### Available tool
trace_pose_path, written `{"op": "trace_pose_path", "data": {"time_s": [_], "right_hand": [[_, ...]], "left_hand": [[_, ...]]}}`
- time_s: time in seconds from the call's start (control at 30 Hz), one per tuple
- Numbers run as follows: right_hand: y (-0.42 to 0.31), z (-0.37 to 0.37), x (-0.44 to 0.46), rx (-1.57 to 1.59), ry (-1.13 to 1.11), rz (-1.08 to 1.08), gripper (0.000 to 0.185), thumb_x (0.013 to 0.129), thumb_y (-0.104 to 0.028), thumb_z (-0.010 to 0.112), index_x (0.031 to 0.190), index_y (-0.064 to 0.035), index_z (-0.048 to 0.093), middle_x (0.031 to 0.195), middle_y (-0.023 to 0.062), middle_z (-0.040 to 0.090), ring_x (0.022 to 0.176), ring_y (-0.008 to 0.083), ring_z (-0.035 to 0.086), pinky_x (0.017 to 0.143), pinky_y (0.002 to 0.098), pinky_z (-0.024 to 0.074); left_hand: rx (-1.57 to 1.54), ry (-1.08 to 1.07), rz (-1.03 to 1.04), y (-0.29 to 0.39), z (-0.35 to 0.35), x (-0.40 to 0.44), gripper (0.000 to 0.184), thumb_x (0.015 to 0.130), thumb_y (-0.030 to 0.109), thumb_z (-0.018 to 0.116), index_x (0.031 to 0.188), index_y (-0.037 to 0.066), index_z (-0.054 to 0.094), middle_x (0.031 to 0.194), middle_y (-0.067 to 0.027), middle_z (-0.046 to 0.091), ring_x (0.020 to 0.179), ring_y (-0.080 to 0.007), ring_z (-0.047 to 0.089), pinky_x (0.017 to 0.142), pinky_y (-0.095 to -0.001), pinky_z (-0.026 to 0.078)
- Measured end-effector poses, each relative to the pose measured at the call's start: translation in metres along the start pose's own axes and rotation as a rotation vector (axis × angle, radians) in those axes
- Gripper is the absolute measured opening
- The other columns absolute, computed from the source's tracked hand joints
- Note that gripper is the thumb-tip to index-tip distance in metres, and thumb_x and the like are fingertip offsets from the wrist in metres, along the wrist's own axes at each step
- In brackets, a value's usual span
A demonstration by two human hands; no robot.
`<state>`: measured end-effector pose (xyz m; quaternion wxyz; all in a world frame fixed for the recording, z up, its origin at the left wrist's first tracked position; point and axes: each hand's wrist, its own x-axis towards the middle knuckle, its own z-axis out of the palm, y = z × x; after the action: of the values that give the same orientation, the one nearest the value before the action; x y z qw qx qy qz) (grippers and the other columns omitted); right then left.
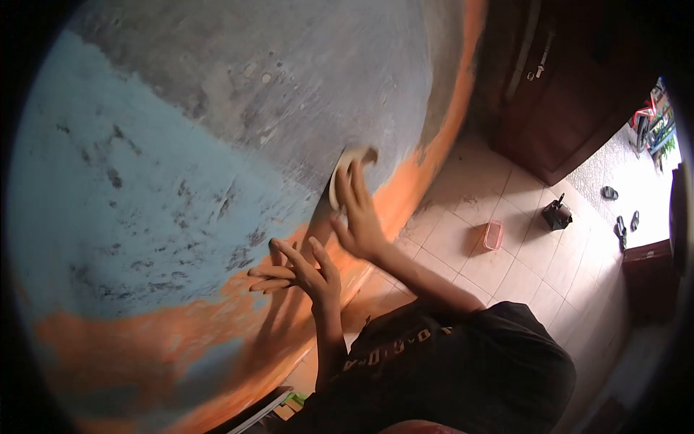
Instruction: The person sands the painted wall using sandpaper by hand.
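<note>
My right hand [358, 224] lies against the wall, back toward me, with its fingers over a beige curled sheet that looks like sandpaper [340, 177]. One edge of the sheet lifts off past the fingertips. The painted wall [166, 195] has a grey area above, a patchy blue one at the left and orange along the lower edge. Below and left of the right hand, my left hand [307, 275] has its fingers spread and holds nothing. Its fingertips are close to the orange and blue boundary; whether they touch the wall I cannot tell.
On the tiled floor [463, 210] stand a pink plastic basket [493, 236] and a black container [557, 215]. Dark sandals [609, 193] lie near the bright doorway. A dark brown wooden door or cabinet [571, 108] is at upper right. Several flat items [289, 405] sit low by the wall.
</note>
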<state>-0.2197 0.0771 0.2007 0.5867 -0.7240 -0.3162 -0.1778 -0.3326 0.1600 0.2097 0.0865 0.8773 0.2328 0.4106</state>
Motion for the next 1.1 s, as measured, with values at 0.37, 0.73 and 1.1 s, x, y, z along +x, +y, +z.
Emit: {"op": "trace_pose_path", "data": {"time_s": [0.37,0.73,1.1], "right_hand": [[0.029,-0.051,0.066,0.034,0.097,-0.021,0.072,0.093,-0.021,0.052,0.153,0.0003,0.020,0.155,0.0364,0.011,0.143,0.0524,0.015,0.115,0.0523,0.0203],[0.027,-0.077,0.126,0.030,0.188,-0.092,0.072,0.091,-0.026,0.055,0.153,-0.0039,0.027,0.156,0.0338,0.014,0.146,0.0485,0.013,0.115,0.0573,0.0150],[-0.038,-0.118,0.207,-0.226,-0.143,-0.779,0.065,0.080,-0.032,0.062,0.144,-0.0284,0.049,0.155,0.0171,0.034,0.144,0.0365,0.028,0.111,0.0661,0.0099]], "left_hand": [[0.219,-0.112,0.107,0.049,0.022,0.028,0.069,0.098,0.021,0.054,0.149,-0.011,0.020,0.148,-0.0407,0.022,0.121,-0.0466,0.049,0.108,-0.0474,0.033],[0.019,-0.015,0.026,0.064,0.041,0.028,0.068,0.100,0.031,0.049,0.153,0.000,0.021,0.155,-0.0362,-0.003,0.145,-0.0491,-0.007,0.100,-0.0721,-0.017],[-0.107,0.243,-0.094,0.137,0.002,0.063,0.058,0.098,0.015,0.038,0.148,-0.010,0.024,0.154,-0.0349,-0.018,0.144,-0.0462,-0.021,0.112,-0.0611,-0.010]]}}
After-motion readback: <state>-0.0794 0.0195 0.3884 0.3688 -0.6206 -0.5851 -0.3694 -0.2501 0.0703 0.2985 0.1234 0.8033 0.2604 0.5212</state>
